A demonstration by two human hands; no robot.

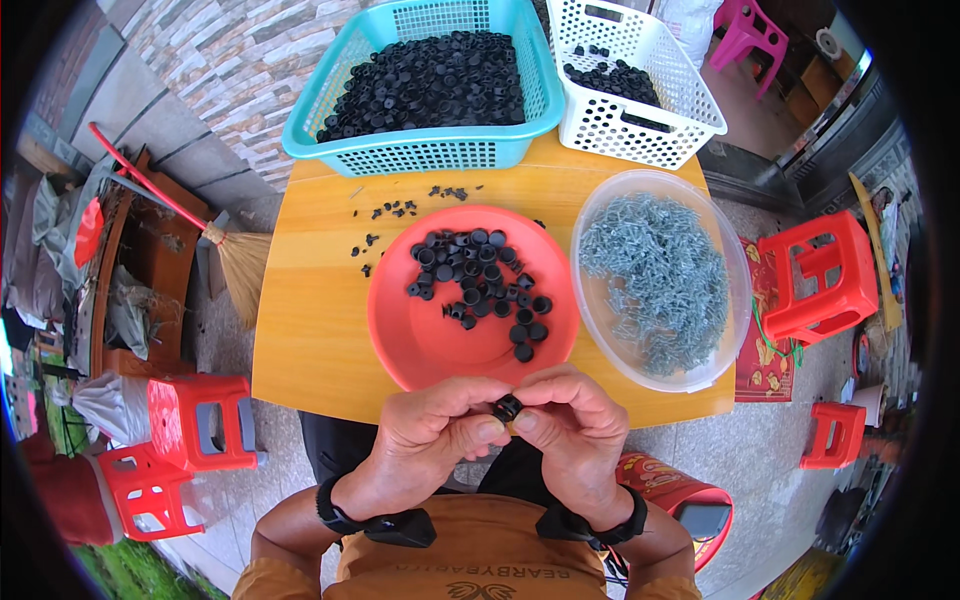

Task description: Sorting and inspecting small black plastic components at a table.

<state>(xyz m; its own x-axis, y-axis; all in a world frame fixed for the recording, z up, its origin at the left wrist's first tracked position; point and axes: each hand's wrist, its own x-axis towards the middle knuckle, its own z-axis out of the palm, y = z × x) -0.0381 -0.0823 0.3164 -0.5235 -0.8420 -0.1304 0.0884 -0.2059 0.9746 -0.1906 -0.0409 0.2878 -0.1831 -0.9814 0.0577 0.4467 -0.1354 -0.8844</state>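
Observation:
Just in front of my body, my left hand (435,425) and my right hand (572,430) meet over the table's near edge. Thumbs and fingers of both pinch one small black plastic cap (507,407) between them. Beyond them a red round plate (430,345) carries a loose heap of similar black caps (483,275). To its right, a clear oval tub (742,300) is filled with many small silvery metal pieces (660,275), whose exact kind I cannot make out.
At the table's far side stand a teal basket (430,155) full of black caps and a white basket (640,140) with fewer. Small black scraps (390,210) lie on the wooden table (310,330). Red stools (200,420) and a broom (240,265) flank it.

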